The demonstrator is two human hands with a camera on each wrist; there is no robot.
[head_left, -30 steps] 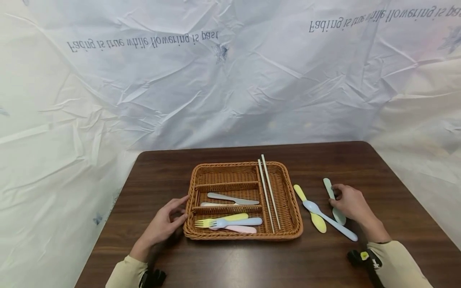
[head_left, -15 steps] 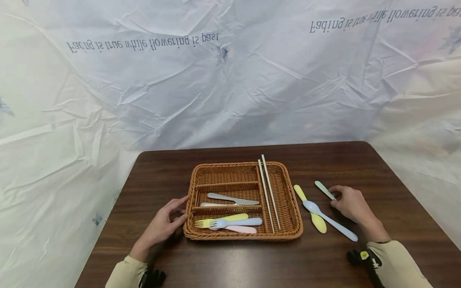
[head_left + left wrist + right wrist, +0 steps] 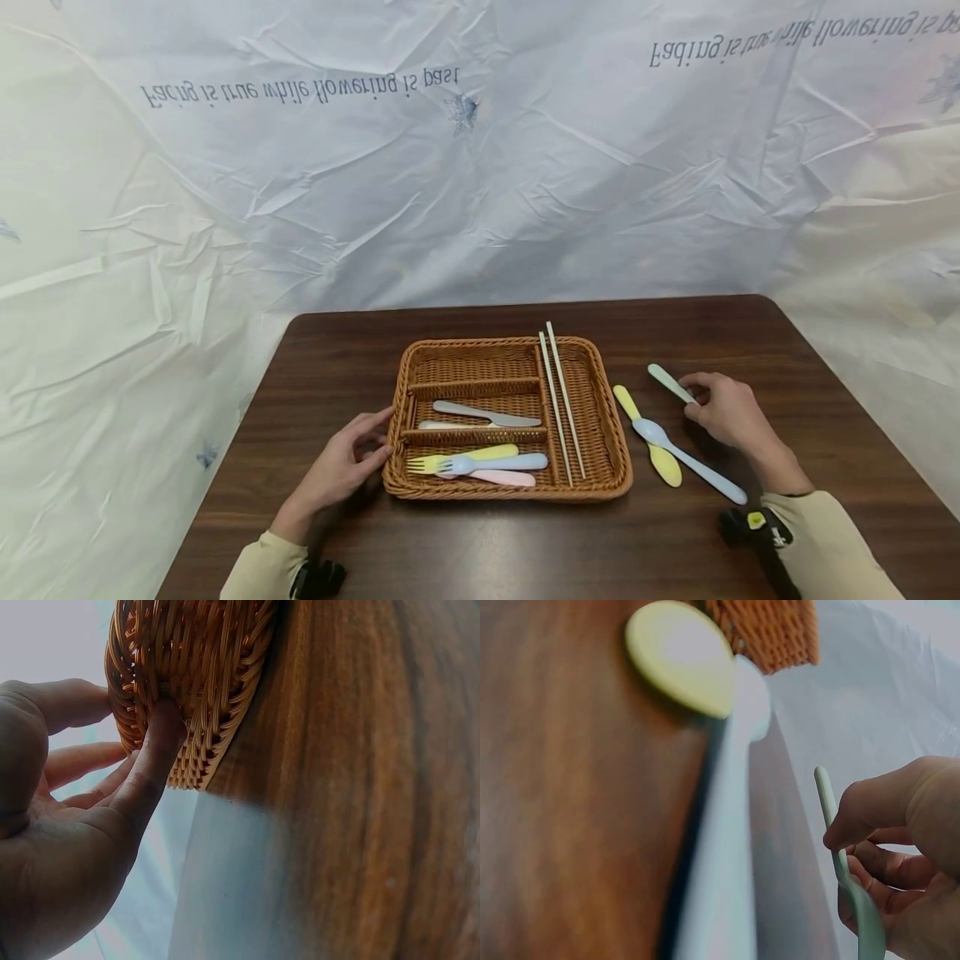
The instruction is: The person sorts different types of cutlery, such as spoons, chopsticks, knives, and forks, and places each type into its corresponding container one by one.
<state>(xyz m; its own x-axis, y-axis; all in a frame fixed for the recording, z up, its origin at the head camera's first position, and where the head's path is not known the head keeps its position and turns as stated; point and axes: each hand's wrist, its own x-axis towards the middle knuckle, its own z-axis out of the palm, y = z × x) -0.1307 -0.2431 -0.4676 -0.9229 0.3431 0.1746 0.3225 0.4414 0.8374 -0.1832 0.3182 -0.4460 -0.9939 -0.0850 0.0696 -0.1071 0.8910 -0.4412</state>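
My right hand [image 3: 727, 410] pinches a pale green spoon [image 3: 670, 382] between thumb and fingers at the table's right side. In the right wrist view the spoon's handle points up and its bowl hangs under the fingers. A blue spoon [image 3: 692, 463] lies crossed over a yellow spoon [image 3: 665, 467] beside that hand. With extended fingers, my left hand [image 3: 337, 465] touches the left side of a brown wicker basket [image 3: 506, 494]; in the left wrist view its thumb and fingertips [image 3: 163, 720] rest against the weave.
Inside the basket, two long chopsticks [image 3: 557, 400] lie in the right compartment and overhang the far rim. A knife [image 3: 487, 414] and a second, partly hidden one share the middle compartment. Yellow, blue [image 3: 517, 462] and pink forks fill the front one. Printed sheeting [image 3: 480, 200] hangs behind the table.
My right hand has picked up the green spoon and turned it, its handle now pointing toward the far left, and moved slightly away from me. My left hand keeps its place on the basket.
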